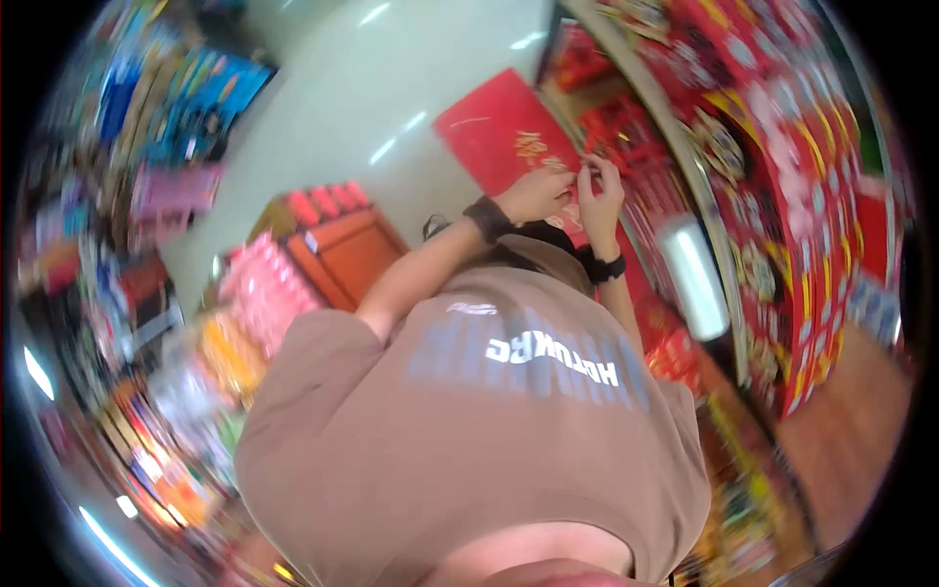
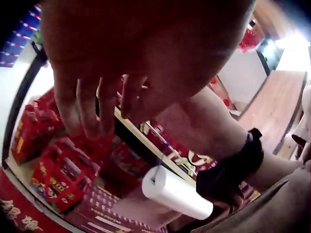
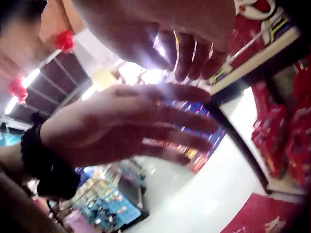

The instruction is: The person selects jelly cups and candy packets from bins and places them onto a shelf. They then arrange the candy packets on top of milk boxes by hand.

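Observation:
In the head view my left hand [image 1: 533, 196] and right hand [image 1: 602, 201] are close together over the edge of a red panel [image 1: 494, 127] with gold characters. The right wrist view shows the left hand [image 3: 121, 128] with its fingers straight and slightly spread. Above it, the right hand [image 3: 180, 29] has its fingers extended, bent a little downward. The left wrist view shows the left hand [image 2: 141, 53] with fingers hanging loose, overlapping the right hand [image 2: 194, 119]. Nothing shows in either hand. Both wrists carry dark bands.
A white roll [image 1: 694, 279] lies beside the right forearm. Red gift bags [image 2: 65, 174] stand on a shelf close by, and red packaged goods [image 1: 782, 215] fill the rack at right. An orange-red box [image 1: 347, 254] and pink packs [image 1: 269, 289] are at left. Pale floor [image 1: 342, 88] lies ahead.

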Available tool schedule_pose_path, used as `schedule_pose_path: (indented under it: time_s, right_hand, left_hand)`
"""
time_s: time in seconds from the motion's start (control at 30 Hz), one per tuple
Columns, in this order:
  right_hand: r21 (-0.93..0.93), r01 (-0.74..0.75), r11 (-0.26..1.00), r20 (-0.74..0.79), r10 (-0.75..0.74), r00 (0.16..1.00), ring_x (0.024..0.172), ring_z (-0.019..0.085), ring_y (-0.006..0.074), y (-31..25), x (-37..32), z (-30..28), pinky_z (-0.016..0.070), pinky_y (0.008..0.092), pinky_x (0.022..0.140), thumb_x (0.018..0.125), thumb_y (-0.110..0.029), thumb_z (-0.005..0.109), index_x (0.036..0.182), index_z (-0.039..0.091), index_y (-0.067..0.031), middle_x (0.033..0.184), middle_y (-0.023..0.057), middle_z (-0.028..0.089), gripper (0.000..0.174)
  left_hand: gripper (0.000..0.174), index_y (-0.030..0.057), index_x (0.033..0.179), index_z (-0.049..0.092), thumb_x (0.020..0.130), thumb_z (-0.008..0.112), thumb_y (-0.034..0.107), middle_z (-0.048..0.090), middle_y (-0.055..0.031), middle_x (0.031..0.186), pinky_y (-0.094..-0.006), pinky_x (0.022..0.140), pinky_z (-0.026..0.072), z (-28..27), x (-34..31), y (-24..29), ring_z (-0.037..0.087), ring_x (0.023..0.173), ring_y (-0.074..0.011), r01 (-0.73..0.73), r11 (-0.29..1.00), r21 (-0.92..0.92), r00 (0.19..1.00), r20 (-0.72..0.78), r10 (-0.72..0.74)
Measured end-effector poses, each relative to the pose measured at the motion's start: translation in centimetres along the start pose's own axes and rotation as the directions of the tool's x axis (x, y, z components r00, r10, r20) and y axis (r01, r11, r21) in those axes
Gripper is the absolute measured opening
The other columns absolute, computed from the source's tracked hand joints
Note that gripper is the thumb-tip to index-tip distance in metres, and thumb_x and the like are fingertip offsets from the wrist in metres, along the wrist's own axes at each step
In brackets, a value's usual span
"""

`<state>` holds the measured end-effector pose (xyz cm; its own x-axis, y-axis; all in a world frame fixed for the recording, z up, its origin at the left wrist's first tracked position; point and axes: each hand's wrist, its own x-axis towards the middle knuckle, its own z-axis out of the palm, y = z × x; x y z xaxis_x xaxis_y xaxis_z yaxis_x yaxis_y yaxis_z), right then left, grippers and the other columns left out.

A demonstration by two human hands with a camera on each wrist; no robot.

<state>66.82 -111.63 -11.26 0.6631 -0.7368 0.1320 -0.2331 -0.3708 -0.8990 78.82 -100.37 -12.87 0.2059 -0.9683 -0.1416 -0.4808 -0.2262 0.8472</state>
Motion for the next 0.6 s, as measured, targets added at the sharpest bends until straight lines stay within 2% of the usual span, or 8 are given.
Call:
schedule_pose_path:
  time_s: [0.03,0.13,0.2,0.23,0.3,0.4,0.53,0.6]
  right_hand:
    - [0.019,0.047,0.999,0.069,-0.048,0.996,0.098,0.064,0.0269,-1.3,-0.5,1.8,0.051,0.0379,0.089,0.093,-0.004,0.065,0.112,0.067,-0.0002,0.104,0.0148,0.067,0.02]
    - [0.113,0.14,0.984,0.281,-0.167,0.945,0.101,0.063,0.0294,-5.4,-2.7,8.0,0.0505,0.0383,0.09,0.094,-0.003,0.062,0.115,0.066,0.0,0.11,0.0162,0.066,0.022]
    - [0.181,0.043,0.983,0.433,-0.119,0.894,0.105,0.062,0.0304,-7.3,-3.9,11.6,0.0495,0.039,0.092,0.095,-0.003,0.061,0.117,0.065,-0.0002,0.113,0.0167,0.065,0.023]
    - [0.203,0.077,0.976,0.502,-0.171,0.847,0.105,0.062,0.0307,-8.5,-4.4,13.3,0.0492,0.0395,0.094,0.095,-0.003,0.062,0.117,0.065,-0.0001,0.114,0.017,0.065,0.023]
    - [0.247,0.151,0.957,0.614,-0.275,0.74,0.107,0.062,0.0312,-10.9,-4.8,16.9,0.0487,0.0404,0.096,0.094,-0.004,0.062,0.118,0.065,0.0002,0.116,0.0176,0.065,0.024]
    - [0.315,0.443,0.839,0.661,-0.529,0.532,0.108,0.062,0.0321,-16.1,-6.7,22.9,0.048,0.0416,0.098,0.094,-0.004,0.063,0.117,0.065,0.0007,0.116,0.018,0.065,0.024]
    - [0.479,0.377,0.793,0.79,-0.577,0.209,0.104,0.065,0.0349,-22.5,-12.0,30.3,0.0514,0.0415,0.093,0.093,-0.004,0.063,0.117,0.065,0.0017,0.113,0.0187,0.066,0.025]
    - [0.5,0.294,0.815,0.828,-0.549,0.114,0.104,0.066,0.0363,-25.4,-15.9,33.5,0.0524,0.0419,0.092,0.094,-0.005,0.061,0.119,0.065,0.0011,0.112,0.0214,0.067,0.026]
  left_hand:
    - [0.029,-0.0004,0.114,0.063,0.09,0.062,0.014,0.066,-0.0209,0.112,-0.0482,0.087,0.0514,-1.8,-2.1,0.7,0.064,0.099,-0.0407,-0.001,1.0,0.002,0.993,-0.122,0.001]
    - [0.025,-0.0008,0.11,0.065,0.091,0.061,0.014,0.066,-0.0207,0.113,-0.048,0.086,0.0515,-5.8,-8.2,-1.6,0.064,0.099,-0.0403,0.09,0.995,0.03,0.954,-0.29,-0.077]
    - [0.023,-0.001,0.108,0.066,0.091,0.061,0.013,0.066,-0.0203,0.112,-0.048,0.086,0.0515,-8.0,-12.8,-2.2,0.064,0.099,-0.0401,0.226,0.974,0.019,0.905,-0.375,-0.203]
    - [0.022,-0.0011,0.106,0.067,0.091,0.061,0.013,0.067,-0.0202,0.111,-0.048,0.085,0.0516,-8.4,-15.1,-2.3,0.064,0.1,-0.0399,0.282,0.959,-0.004,0.874,-0.412,-0.258]
    - [0.019,-0.0011,0.105,0.067,0.092,0.06,0.011,0.067,-0.0205,0.108,-0.0476,0.085,0.0516,-8.7,-20.0,-3.0,0.064,0.099,-0.0403,0.282,0.957,-0.072,0.744,-0.613,-0.265]
    - [0.018,-0.0015,0.105,0.067,0.092,0.06,0.009,0.068,-0.0213,0.105,-0.0474,0.084,0.0518,-9.5,-27.4,-3.2,0.064,0.097,-0.0413,0.297,0.935,-0.193,0.499,-0.804,-0.324]
    - [0.021,-0.0023,0.11,0.066,0.093,0.059,0.008,0.068,-0.0226,0.108,-0.0468,0.083,0.0521,-10.3,-38.1,-1.4,0.064,0.095,-0.0432,0.326,0.864,-0.383,0.177,-0.874,-0.453]
    - [0.027,-0.0027,0.116,0.066,0.091,0.06,0.004,0.07,-0.0226,0.107,-0.0429,0.086,0.0531,-9.8,-43.2,-1.7,0.067,0.097,-0.0408,0.296,0.86,-0.415,0.013,-0.899,-0.439]
